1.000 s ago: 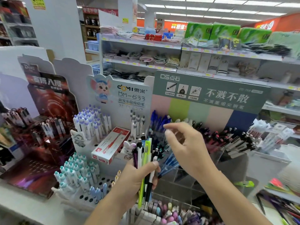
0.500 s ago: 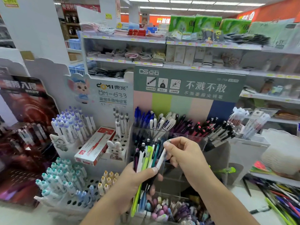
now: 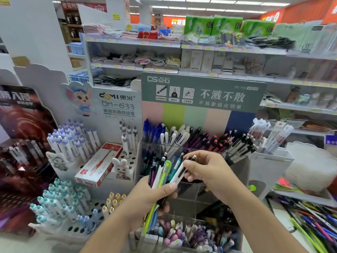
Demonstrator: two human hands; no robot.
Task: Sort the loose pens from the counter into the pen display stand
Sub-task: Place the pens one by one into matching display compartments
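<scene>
Pretty cramped right past the fingers (image 3: pixel 189 166): the clear pen display stand (image 3: pixel 237 162) has its top row packed, blue pens (image 3: pixel 151 129) to the left, white pens (image 3: pixel 175 138) straight behind, red-tipped pens (image 3: pixel 217 143) to the right, all leaning toward them. Just below the fingers the middle compartments (image 3: pixel 189 199) look mostly open, so that's the gap to reach into. Lower still the pastel pens (image 3: pixel 175 236) crowd the bottom tier, the red box (image 3: pixel 98 165) blocks the left, and loose pens (image 3: pixel 313 221) litter the worktop (image 3: pixel 280 221) to the right.
</scene>
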